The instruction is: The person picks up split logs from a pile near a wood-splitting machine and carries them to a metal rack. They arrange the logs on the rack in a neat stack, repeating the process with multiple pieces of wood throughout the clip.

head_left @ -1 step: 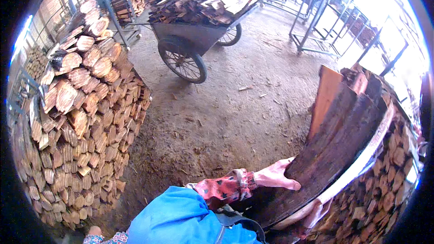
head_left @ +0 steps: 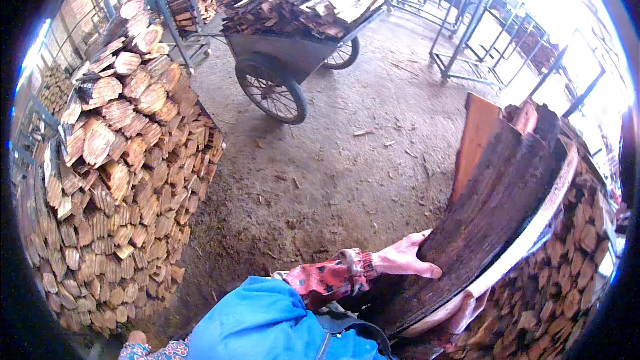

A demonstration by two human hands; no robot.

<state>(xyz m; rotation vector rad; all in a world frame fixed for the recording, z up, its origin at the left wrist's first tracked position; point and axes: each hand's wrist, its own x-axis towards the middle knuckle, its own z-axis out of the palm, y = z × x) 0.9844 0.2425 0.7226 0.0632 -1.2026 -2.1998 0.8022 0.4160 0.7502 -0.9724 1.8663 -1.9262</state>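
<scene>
Long bark-covered wood slabs [head_left: 490, 203] lie stacked together, slanting up and away along my right side. A reddish bare board [head_left: 475, 140] shows at their far left edge. My left hand [head_left: 408, 257], coming out of a red patterned sleeve, grips the near left edge of the slabs, its thumb lying over the bark and its other fingers partly hidden. Low on the opposite side, my right hand [head_left: 463, 313] is curled against the pale edge of the lowest slab; much of it is hidden by the wood.
At left rises a tall stack of split firewood [head_left: 127, 193]. A two-wheeled cart [head_left: 283, 53] loaded with wood scraps stands ahead on the chip-strewn floor [head_left: 333, 160]. Metal racks [head_left: 467, 47] stand at far right. More stacked firewood [head_left: 553, 280] is beyond my right hand.
The far ends of the slabs have shifted very slightly left. Both hands keep their hold.
</scene>
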